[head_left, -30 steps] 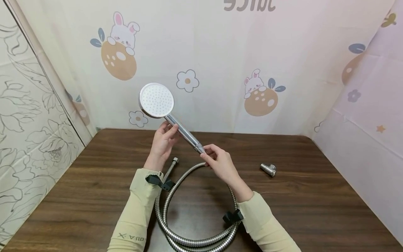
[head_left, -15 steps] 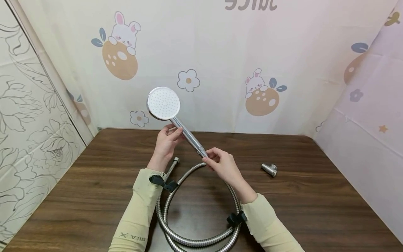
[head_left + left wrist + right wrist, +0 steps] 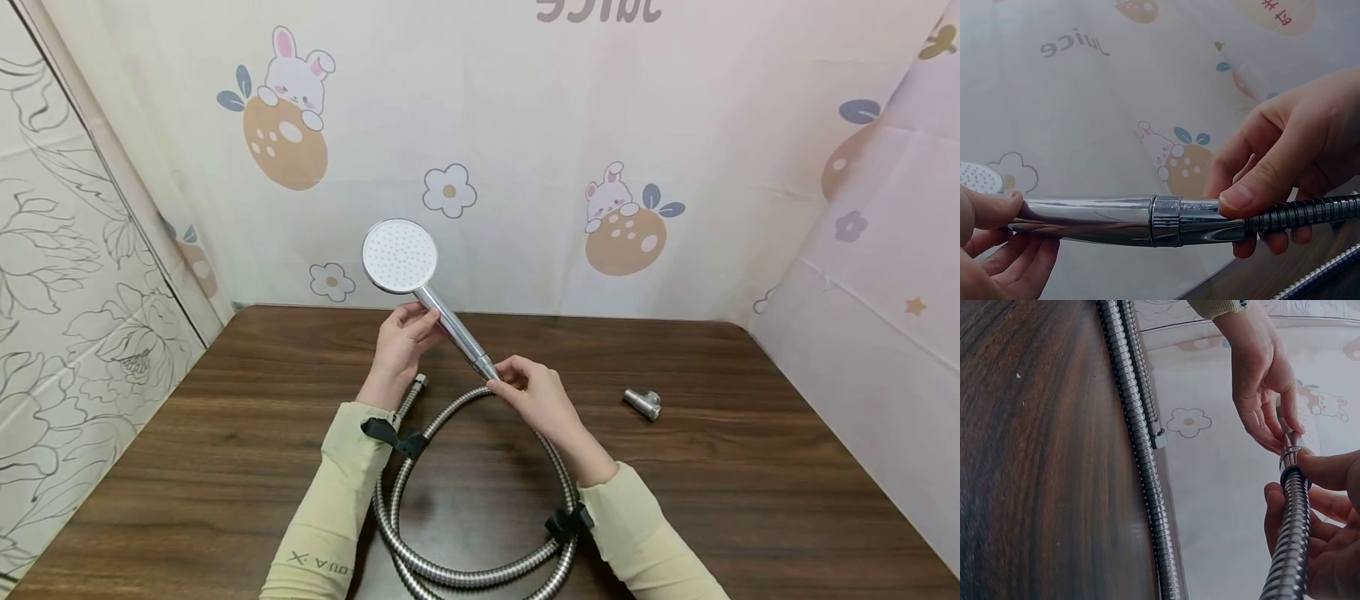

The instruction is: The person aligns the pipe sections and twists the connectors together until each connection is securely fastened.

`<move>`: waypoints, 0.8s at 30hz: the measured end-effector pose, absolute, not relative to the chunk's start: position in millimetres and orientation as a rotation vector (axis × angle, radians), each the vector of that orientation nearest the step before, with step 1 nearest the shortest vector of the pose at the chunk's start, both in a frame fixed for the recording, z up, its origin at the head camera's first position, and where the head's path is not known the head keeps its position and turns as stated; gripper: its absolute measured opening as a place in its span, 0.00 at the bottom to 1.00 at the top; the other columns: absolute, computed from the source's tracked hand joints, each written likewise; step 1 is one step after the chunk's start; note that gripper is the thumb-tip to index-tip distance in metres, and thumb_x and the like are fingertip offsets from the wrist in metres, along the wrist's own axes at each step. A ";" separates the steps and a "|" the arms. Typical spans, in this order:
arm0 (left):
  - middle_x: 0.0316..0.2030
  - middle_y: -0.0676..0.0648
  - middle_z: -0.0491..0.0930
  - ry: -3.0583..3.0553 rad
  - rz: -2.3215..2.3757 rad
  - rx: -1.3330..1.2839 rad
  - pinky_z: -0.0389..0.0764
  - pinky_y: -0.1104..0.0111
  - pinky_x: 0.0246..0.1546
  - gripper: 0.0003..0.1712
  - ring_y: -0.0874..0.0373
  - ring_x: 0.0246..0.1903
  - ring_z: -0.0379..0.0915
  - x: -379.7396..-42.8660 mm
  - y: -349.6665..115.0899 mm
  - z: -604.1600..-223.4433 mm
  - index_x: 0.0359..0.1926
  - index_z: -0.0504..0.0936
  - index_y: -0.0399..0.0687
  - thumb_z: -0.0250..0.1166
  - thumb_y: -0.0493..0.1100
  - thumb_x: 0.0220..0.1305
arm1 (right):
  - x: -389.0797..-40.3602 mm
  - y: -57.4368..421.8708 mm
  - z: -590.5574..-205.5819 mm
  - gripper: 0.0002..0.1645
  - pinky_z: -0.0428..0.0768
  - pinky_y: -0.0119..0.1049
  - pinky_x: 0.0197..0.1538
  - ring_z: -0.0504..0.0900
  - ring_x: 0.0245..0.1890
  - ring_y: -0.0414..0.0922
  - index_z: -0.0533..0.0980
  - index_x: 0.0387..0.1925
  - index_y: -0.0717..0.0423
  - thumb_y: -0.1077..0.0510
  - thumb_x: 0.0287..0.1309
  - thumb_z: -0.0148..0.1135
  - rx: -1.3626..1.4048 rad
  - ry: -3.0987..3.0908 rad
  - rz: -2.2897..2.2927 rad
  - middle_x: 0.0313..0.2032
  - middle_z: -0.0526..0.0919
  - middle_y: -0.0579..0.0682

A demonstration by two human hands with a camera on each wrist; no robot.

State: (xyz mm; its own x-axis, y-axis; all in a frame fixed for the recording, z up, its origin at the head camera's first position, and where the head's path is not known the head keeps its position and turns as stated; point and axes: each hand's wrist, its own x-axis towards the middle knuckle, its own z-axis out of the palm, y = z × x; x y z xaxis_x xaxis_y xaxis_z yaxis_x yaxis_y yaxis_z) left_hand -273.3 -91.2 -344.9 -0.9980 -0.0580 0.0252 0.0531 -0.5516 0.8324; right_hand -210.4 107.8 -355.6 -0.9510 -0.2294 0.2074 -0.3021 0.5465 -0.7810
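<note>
A chrome shower head [image 3: 400,256] with a white, dotted face is held up over the far part of the table, its handle [image 3: 1091,219] sloping down to the right. My left hand [image 3: 401,346] grips that handle just below the head. At the lower end, the thumb and fingers of my right hand [image 3: 536,396] pinch the metal collar [image 3: 1210,219] where the ribbed shower hose [image 3: 1310,211] meets the handle. The hose bends away under my right hand and lies in loops between my forearms.
A small metal tee fitting [image 3: 642,404] lies on the wooden table [image 3: 720,483] to the right. The hose's other end, with a nut [image 3: 420,381], lies beside my left wrist. A printed curtain [image 3: 510,100] hangs behind the table.
The shower head has shifted right and slightly down, and both hands have moved along with it. My grip on the handle and on the collar stays. The tee fitting lies in place.
</note>
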 end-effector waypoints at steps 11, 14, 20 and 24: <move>0.27 0.53 0.77 -1.578 -2.713 0.073 0.80 0.71 0.33 0.08 0.63 0.25 0.77 -277.6 -91.0 -351.1 0.40 0.70 0.38 0.56 0.28 0.60 | -212.9 112.7 -357.7 0.08 0.75 0.30 0.28 0.77 0.25 0.37 0.79 0.37 0.51 0.54 0.54 0.63 0.501 -2.751 1.271 0.28 0.82 0.44; 0.26 0.54 0.78 -1.609 -2.707 0.083 0.80 0.70 0.34 0.09 0.63 0.26 0.77 -278.2 -91.6 -352.8 0.42 0.70 0.37 0.56 0.28 0.60 | -214.0 113.2 -357.8 0.08 0.74 0.30 0.30 0.77 0.26 0.37 0.80 0.36 0.51 0.54 0.54 0.63 0.498 -2.774 1.234 0.28 0.82 0.43; 0.26 0.55 0.79 -1.668 -2.686 0.115 0.78 0.62 0.46 0.12 0.64 0.27 0.77 -278.4 -90.3 -355.5 0.45 0.70 0.36 0.56 0.29 0.60 | -216.2 114.2 -356.3 0.08 0.73 0.31 0.31 0.76 0.26 0.37 0.79 0.35 0.51 0.54 0.53 0.64 0.528 -2.819 1.189 0.25 0.80 0.43; 0.26 0.55 0.78 -1.686 -2.679 0.128 0.77 0.60 0.49 0.12 0.65 0.27 0.77 -278.4 -89.0 -357.8 0.46 0.70 0.36 0.56 0.29 0.60 | -218.2 116.3 -355.9 0.08 0.72 0.31 0.30 0.74 0.25 0.36 0.79 0.34 0.51 0.53 0.52 0.64 0.567 -2.844 1.138 0.25 0.80 0.41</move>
State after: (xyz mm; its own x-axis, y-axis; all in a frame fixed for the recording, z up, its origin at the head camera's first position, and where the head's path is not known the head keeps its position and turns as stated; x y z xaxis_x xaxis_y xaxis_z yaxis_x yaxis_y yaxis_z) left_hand -278.4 -89.0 -357.8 -0.9964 -0.0205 -0.0828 -0.0658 -0.4331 0.8989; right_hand -218.2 116.3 -355.9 -0.9334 -0.3229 0.1565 -0.3418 0.6668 -0.6622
